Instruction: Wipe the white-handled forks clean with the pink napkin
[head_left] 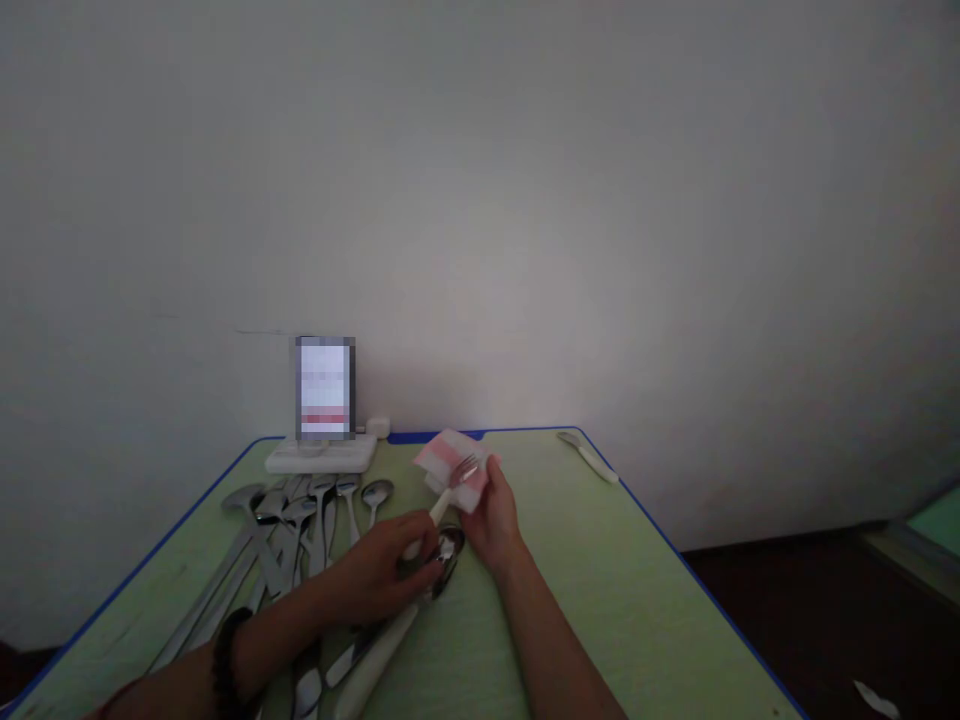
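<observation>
My left hand [386,565], with a dark beaded bracelet on its wrist, is closed round the pale handle of a fork [442,505]. The fork points up and away, its tines lying against a pink and white cloth [442,452], which may be a paper napkin. My right hand [491,515] grips that cloth from the right side, behind the tines. Just below my left hand a shiny metal spoon or ladle head [450,545] rests on the table. A thick pale handle [381,655] lies nearer to me.
Several metal spoons and ladles [300,510] lie heaped on the left of the green table [585,600]. A phone [325,388] stands on a white base [322,456] at the back. A white-handled utensil [596,463] lies by the right edge. Behind is a wall [480,220].
</observation>
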